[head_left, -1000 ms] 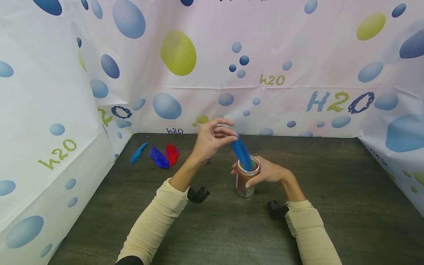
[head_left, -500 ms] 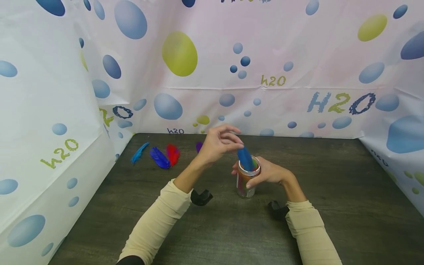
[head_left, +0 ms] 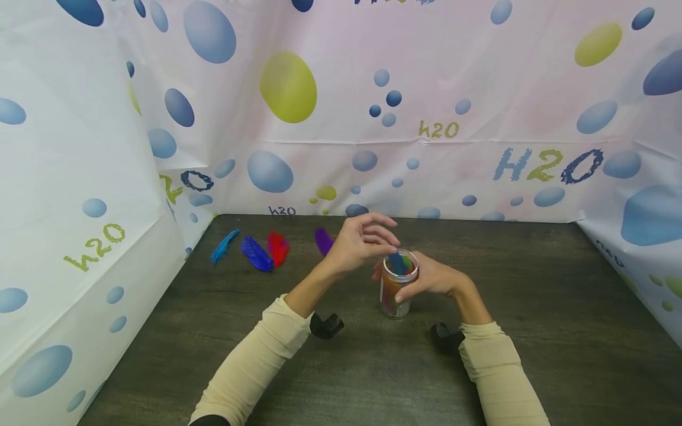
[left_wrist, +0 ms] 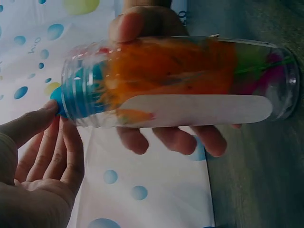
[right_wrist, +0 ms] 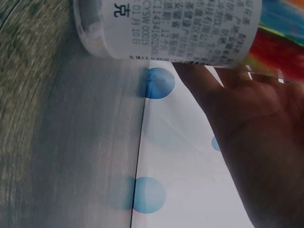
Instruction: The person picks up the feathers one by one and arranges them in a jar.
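Note:
A clear jar (head_left: 391,296) with a white label stands upright on the table, holding orange, green and magenta feathers. My right hand (head_left: 434,275) grips it around its upper part, fingers behind and thumb in front. At the mouth, my left hand (head_left: 367,241) pinches the tip of a blue feather (head_left: 396,263) between thumb and forefinger. Most of that feather is inside the jar, and the left wrist view shows its blue vane (left_wrist: 85,90) behind the threaded neck. The right wrist view has the printed label (right_wrist: 180,28) close up, with my right palm (right_wrist: 266,109) against the jar.
On the dark table (head_left: 346,378), to the left, lie a light blue feather (head_left: 224,245), a dark blue feather (head_left: 257,254) and a red feather (head_left: 277,248). A purple feather (head_left: 322,241) lies just behind my left wrist. A dotted sheet (head_left: 341,106) hangs along the back and sides.
My left hand has moved down and slightly right, sliding the blue feather deeper into the jar. The purple feather has come into view. My right hand and the jar have stayed put.

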Available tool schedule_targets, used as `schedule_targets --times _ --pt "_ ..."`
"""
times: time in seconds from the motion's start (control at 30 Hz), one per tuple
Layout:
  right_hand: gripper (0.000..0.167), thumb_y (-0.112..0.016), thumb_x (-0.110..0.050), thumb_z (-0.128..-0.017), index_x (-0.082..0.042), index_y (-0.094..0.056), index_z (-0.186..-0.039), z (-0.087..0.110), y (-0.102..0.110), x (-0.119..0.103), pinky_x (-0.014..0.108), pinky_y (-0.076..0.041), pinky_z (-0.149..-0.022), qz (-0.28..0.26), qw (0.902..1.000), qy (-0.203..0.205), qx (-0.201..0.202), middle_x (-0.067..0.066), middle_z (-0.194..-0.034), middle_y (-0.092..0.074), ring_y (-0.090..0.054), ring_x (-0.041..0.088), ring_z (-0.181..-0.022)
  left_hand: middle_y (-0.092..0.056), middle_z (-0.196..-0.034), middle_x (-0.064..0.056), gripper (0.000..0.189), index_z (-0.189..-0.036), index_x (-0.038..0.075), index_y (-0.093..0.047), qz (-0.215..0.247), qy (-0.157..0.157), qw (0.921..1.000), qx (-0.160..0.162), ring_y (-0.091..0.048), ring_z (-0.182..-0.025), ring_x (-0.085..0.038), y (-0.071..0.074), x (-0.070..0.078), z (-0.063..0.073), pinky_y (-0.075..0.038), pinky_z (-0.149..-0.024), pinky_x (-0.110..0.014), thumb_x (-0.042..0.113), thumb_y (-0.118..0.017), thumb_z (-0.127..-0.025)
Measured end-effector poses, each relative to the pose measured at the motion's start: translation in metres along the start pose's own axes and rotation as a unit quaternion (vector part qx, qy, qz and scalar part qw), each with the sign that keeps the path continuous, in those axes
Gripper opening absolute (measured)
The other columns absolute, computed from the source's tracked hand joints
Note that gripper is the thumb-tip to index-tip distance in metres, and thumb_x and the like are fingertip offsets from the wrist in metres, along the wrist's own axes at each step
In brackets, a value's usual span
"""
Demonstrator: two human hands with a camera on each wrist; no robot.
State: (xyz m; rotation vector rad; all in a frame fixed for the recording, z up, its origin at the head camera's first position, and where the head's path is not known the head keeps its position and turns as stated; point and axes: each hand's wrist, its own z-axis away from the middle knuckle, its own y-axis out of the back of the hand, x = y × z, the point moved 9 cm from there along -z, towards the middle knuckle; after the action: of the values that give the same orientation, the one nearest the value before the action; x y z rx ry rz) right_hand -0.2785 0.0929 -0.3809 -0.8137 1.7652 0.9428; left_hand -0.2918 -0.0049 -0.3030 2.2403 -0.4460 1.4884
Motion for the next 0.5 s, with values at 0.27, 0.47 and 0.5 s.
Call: schedule_targets --times 0.27,0.47,0.5 --pt "0.057 -0.079 -0.009 -0.093 0.005 -0.052 -0.141 0.001 0.0 0.001 0.042 -0.057 -0.098 -0.012 0.9999 -0.002 -0.001 0.009 -0.132 -0.067 -0.065 0.041 -0.116 -0.073 -0.101 -0.025 0.042 -0.126 -0.009 -0.061 -0.078 -0.032 0.996 -0.029 -0.076 -0.091 -0.029 -0.007 0.005 0.002 -0.059 -0.093 -0.037 -0.012 -0.077 -0.086" --pt "0.06 -0.077 -0.008 -0.094 0.011 -0.048 -0.142 0.002 0.0 0.002 0.04 -0.057 -0.098 -0.018 0.9998 -0.008 0.001 0.02 -0.135 -0.065 -0.067 0.03 -0.118 -0.076 -0.1 -0.018 0.046 -0.128 -0.004 -0.063 -0.148 -0.059 0.9855 -0.058 -0.076 -0.089 -0.018 -0.014 0.011 0.002 -0.056 -0.096 -0.03 -0.006 -0.081 -0.085" --pt "0.062 -0.077 -0.008 -0.094 0.015 -0.045 -0.142 0.002 0.0 0.002 0.04 -0.057 -0.099 -0.019 0.9998 -0.009 0.001 0.026 -0.135 -0.063 -0.067 0.031 -0.119 -0.076 -0.1 -0.016 0.046 -0.128 -0.004 -0.063 -0.158 -0.066 0.9833 -0.061 -0.076 -0.089 -0.016 -0.015 0.012 0.002 -0.056 -0.096 -0.029 -0.006 -0.081 -0.085"
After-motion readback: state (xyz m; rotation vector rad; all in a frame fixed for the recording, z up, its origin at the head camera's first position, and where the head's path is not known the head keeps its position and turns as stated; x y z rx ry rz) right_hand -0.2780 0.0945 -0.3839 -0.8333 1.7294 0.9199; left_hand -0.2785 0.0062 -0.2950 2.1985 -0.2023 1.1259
